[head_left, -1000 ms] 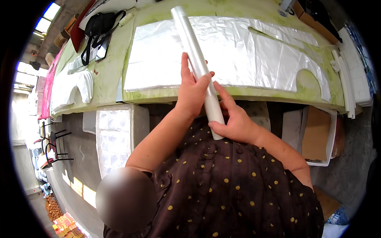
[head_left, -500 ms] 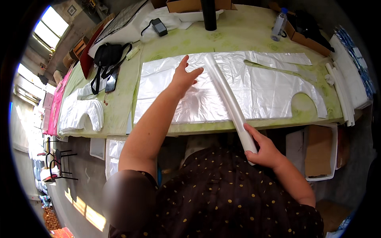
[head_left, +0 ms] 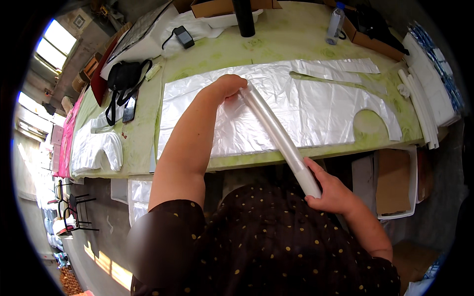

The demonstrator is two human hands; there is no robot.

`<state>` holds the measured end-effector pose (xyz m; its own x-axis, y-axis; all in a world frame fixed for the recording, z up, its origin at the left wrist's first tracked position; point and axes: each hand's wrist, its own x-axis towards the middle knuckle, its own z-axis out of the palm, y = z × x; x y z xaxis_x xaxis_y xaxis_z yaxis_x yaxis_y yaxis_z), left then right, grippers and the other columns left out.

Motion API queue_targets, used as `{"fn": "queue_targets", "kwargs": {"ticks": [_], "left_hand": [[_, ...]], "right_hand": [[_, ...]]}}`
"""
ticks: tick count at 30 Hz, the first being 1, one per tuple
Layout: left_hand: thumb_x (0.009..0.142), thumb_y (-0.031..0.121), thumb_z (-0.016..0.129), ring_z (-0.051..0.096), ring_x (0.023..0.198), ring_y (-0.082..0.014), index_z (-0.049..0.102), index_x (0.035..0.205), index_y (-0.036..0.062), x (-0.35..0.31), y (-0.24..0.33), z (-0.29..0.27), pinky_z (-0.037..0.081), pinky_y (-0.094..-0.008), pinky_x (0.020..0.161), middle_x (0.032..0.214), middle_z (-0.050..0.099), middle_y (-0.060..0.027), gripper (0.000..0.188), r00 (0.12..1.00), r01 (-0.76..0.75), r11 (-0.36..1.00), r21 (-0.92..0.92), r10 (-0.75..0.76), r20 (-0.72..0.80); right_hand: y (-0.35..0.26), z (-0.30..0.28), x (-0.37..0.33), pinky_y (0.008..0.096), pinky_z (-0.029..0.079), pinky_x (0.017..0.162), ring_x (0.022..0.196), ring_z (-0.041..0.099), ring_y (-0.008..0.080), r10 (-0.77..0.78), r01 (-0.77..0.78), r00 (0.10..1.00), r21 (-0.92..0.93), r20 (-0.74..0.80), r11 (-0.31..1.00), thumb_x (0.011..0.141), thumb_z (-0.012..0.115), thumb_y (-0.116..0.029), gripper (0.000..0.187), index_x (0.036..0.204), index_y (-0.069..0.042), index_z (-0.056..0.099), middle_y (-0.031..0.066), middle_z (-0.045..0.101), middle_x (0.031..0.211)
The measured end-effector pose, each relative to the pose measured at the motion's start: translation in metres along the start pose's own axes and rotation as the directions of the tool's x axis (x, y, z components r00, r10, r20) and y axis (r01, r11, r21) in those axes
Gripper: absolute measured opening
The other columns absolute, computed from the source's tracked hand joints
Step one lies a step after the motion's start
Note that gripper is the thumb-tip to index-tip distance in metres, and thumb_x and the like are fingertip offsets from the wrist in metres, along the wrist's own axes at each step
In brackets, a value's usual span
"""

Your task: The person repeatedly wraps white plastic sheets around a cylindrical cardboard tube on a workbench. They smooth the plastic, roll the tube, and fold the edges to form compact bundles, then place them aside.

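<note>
A long white roll (head_left: 279, 135) wrapped in clear plastic film slants from the table down toward my body. My right hand (head_left: 330, 190) grips its near end, just off the table's front edge. My left hand (head_left: 228, 85) is closed around its far end, resting on a large sheet of clear plastic (head_left: 316, 111) spread flat on the green table (head_left: 291, 42). The sheet has a curved cut-out at its right end.
Left of the sheet lie a black bag (head_left: 123, 76), a phone and a pile of white cut plastic pieces (head_left: 96, 148). At the back stand a black cylinder (head_left: 243, 17), a clear bottle (head_left: 335, 23) and cardboard boxes. White strips lie at the right edge; boxes sit below the table.
My left hand went from gripping the roll's middle to lying flat on the sheet, then closed on the roll's far end. The roll has tilted lower over the sheet.
</note>
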<state>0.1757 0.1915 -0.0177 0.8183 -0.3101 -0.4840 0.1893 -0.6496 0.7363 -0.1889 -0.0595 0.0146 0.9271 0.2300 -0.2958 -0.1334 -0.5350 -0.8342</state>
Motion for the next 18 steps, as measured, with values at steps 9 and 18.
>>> {"fn": "queue_targets", "kwargs": {"ticks": [9, 18], "left_hand": [[0.088, 0.025, 0.063, 0.061, 0.075, -0.0171, 0.071, 0.114, 0.0047, -0.020, 0.004, 0.017, 0.051, -0.0324, 0.067, 0.092, 0.069, -0.0066, 0.034, 0.983, -0.067, 0.991, 0.117, 0.085, -0.163], [0.087, 0.033, 0.064, 0.064, 0.109, -0.0332, 0.063, 0.127, 0.0059, -0.021, 0.009, 0.020, 0.051, -0.0409, 0.095, 0.123, 0.065, -0.0165, 0.048, 0.912, -0.141, 0.911, 0.387, 0.271, -0.307]], "right_hand": [[0.041, -0.025, -0.118, 0.0414, 0.054, 0.091, 0.106, 0.068, 0.0348, 0.411, -0.387, 0.898, -0.162, 0.159, 0.908, 0.073, 0.079, -0.015, 0.072, 0.140, -0.008, 0.052, 0.0200, 0.067, 0.121], [0.164, 0.007, -0.227, 0.0342, 0.054, 0.083, 0.095, 0.065, 0.0183, 0.494, -0.495, 0.869, 0.082, 0.034, 0.865, 0.071, 0.074, 0.000, 0.049, 0.116, -0.008, 0.058, 0.0078, 0.067, 0.102]]}}
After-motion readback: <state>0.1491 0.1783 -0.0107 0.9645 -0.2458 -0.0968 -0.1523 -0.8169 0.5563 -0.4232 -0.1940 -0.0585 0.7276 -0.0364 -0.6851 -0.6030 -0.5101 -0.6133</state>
